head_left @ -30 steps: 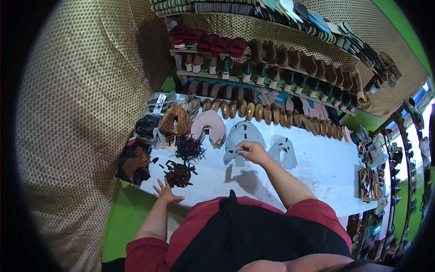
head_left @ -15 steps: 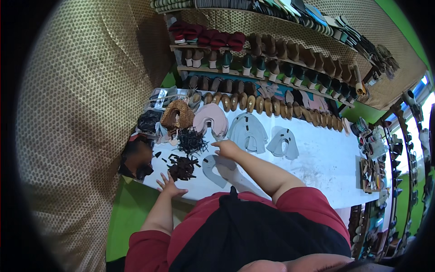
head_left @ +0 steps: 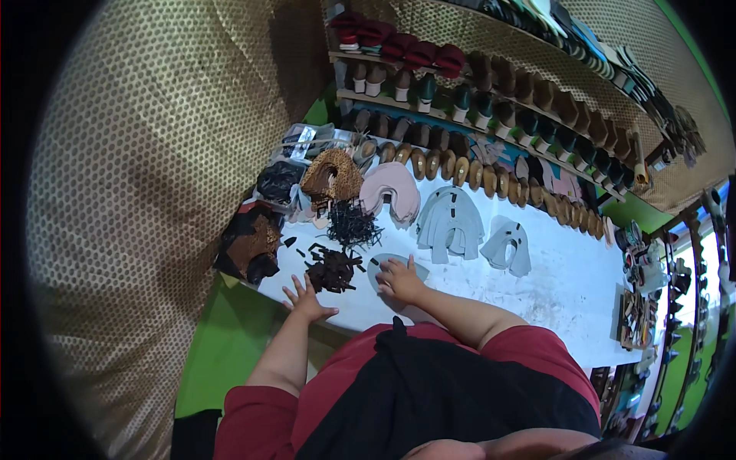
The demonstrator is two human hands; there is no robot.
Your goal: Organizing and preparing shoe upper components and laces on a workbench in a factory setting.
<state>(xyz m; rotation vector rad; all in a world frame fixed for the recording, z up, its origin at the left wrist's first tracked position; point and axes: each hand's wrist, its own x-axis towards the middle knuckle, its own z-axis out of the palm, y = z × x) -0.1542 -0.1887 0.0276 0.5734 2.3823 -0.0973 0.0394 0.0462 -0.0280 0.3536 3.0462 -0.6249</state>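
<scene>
My right hand [head_left: 402, 281] rests on a grey U-shaped shoe upper piece [head_left: 373, 276] near the front of the table, fingers apart. The hand covers much of that piece; a small dark strip shows on its left side. At the table's front edge, my left hand [head_left: 308, 304] lies with fingers spread and holds nothing. Just beyond it is a pile of dark brown strips [head_left: 334, 270]. Behind that sits a heap of thin black strips [head_left: 354, 224]. Farther right lie a grey stack of U-shaped pieces [head_left: 429, 224] and a smaller grey stack [head_left: 498, 249], both with dark strips on top.
The white table [head_left: 567, 295] carries a pink stack [head_left: 387, 188], leopard-print pieces [head_left: 320, 170] and a black plastic bag [head_left: 280, 182] at the left. Wooden shoe lasts [head_left: 461, 170] line its back, below shelves of shoes. A box of tools [head_left: 635, 318] stands at the right end.
My right hand has drawn back from beside the black strips onto the near grey piece, its pointing finger now joined by spread ones. The whole view has shifted; my left hand stays at the edge.
</scene>
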